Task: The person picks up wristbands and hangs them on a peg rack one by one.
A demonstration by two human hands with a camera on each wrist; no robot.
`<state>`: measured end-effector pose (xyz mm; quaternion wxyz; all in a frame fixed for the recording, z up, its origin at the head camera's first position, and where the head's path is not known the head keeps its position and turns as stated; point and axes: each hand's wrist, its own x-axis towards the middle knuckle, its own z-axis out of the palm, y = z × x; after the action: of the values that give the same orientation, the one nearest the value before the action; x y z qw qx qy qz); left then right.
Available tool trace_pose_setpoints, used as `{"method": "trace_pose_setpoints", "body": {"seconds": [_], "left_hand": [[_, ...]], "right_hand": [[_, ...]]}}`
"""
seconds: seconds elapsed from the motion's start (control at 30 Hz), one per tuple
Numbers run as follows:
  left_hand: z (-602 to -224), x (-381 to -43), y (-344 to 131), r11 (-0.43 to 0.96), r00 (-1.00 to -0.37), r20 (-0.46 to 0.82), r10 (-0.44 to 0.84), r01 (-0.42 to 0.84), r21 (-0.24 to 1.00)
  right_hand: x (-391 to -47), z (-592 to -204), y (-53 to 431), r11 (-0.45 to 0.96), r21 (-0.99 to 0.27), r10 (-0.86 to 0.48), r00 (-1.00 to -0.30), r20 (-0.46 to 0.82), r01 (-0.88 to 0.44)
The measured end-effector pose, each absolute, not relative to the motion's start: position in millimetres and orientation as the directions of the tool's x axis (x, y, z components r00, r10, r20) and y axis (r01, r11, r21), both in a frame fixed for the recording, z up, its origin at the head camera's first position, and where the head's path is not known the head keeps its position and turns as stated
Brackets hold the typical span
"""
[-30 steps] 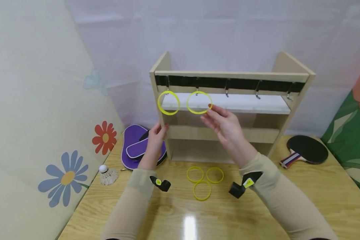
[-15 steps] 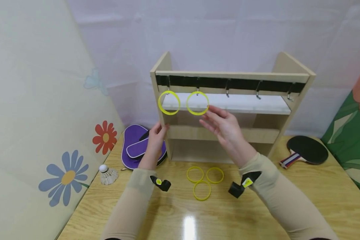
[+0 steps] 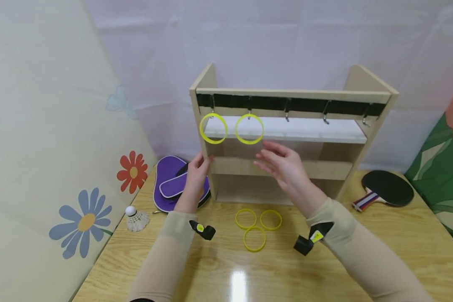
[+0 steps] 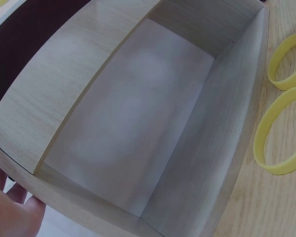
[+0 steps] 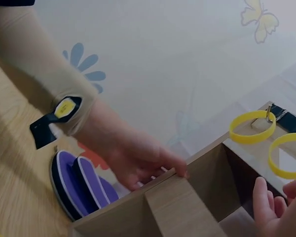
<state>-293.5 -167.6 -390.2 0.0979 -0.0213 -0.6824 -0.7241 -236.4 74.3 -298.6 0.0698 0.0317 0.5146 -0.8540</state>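
My left hand (image 3: 194,182) grips the left side panel of a wooden shelf unit (image 3: 245,167), thumb at its front edge and fingers behind, as the right wrist view shows. A row of metal hooks (image 3: 326,119) runs along a black strip (image 3: 268,103) at the unit's top front. From the leftmost hook hangs a yellow ring (image 3: 213,142). Another yellow ring (image 3: 249,143) hangs from the second hook. Just below and right of that ring is my right hand (image 3: 287,165), holding nothing, its fingers loosely bent and apart from the ring.
Three yellow rings, the front one (image 3: 254,251) nearest me, lie touching on the wooden table (image 3: 226,268) before the unit. Left of it are a purple paddle case (image 3: 166,172) and a shuttlecock (image 3: 136,220). A black table tennis paddle (image 3: 388,188) lies at right.
My right hand has let go of the second ring, which now hangs on the second hook, and has drawn slightly down and right. My left hand has stayed on the panel.
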Motion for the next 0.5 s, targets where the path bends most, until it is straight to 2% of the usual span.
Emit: {"method": "trace_pose_setpoints", "body": {"seconds": [0.5], "left_hand": [[-391.3,-295.0,-167.9,-0.057,-0.979,0.172,-0.107,0.179,0.982]], "right_hand": [[-229.2,-346.8,95.8,-0.256,-0.951,-0.131,-0.981,-0.143,0.173]]}}
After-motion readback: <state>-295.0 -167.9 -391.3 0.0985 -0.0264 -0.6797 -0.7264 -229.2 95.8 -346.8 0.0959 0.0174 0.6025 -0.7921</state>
